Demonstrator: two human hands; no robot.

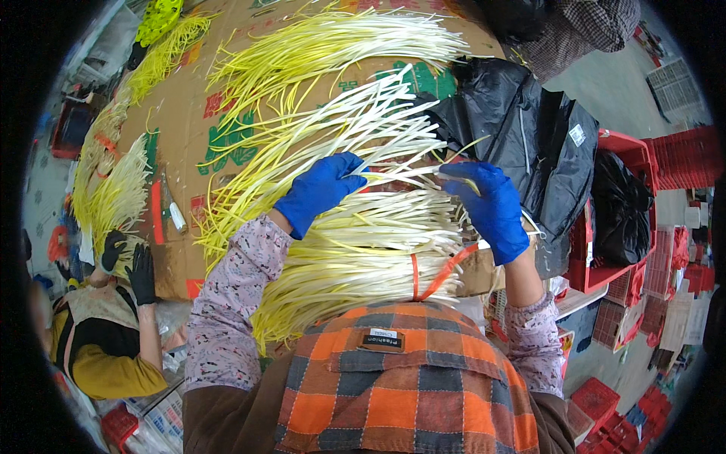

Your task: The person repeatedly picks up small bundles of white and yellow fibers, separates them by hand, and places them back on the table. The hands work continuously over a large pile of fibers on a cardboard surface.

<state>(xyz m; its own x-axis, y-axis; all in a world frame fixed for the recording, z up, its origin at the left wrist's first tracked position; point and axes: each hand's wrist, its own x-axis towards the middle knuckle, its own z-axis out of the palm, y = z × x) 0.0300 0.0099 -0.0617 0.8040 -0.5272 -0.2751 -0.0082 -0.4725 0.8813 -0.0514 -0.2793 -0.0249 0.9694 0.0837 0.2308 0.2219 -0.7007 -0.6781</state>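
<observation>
Long yellow-and-white vegetable stalks, which look like garlic chives [368,122], lie spread over flattened cardboard [187,113]. My left hand [323,190], in a blue glove, pinches a stalk or a few near their white ends. My right hand [490,204], also blue-gloved, is just right of the white ends, its thumb and fingers close about a thin stalk. Below both hands, nearest my body, lie thick rows of stalks [363,278], with an orange-red tape [448,272] across their white ends. Another loose pile [363,42] lies at the far side.
Black plastic bags [510,113] cover the table's right corner, beside a red crate [618,267] holding another black bag. A white-handled knife [177,218] lies left. A co-worker in black gloves [142,275] handles stalks at the left edge. Another person's checked clothing [590,28] shows at top right.
</observation>
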